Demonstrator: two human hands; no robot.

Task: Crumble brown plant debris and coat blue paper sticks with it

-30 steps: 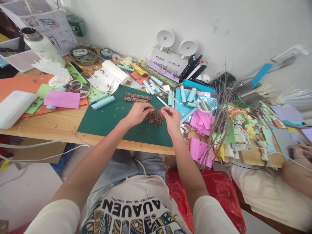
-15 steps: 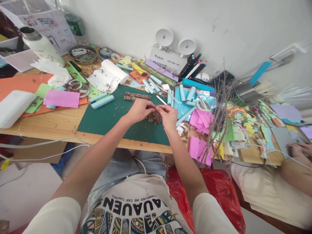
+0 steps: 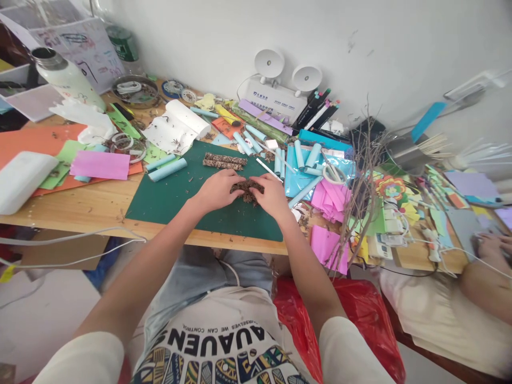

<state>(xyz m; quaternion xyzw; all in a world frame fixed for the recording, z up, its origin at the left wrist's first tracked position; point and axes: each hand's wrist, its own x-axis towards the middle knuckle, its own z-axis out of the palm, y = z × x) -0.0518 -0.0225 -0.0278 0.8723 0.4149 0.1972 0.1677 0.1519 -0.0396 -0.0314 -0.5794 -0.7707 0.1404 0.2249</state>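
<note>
We note brown shredded-plant clump on green cutting mat, directly btwn hands, long axis approx. L–R; our L hand & R hand pinch opp. ends, equally near; 2 flake-coated rolls just beyond

Both arms reach forward from the body and converge, bare below the short sleeves. The left arm slants up and rightward, the right arm up and leftward. At each wrist the hand turns inward, so the left hand and right hand face one another, backs mostly upward. On both, the fingers curl into a light grip, thumbs lower and pointing toward each other, the tips near but apart.
</note>
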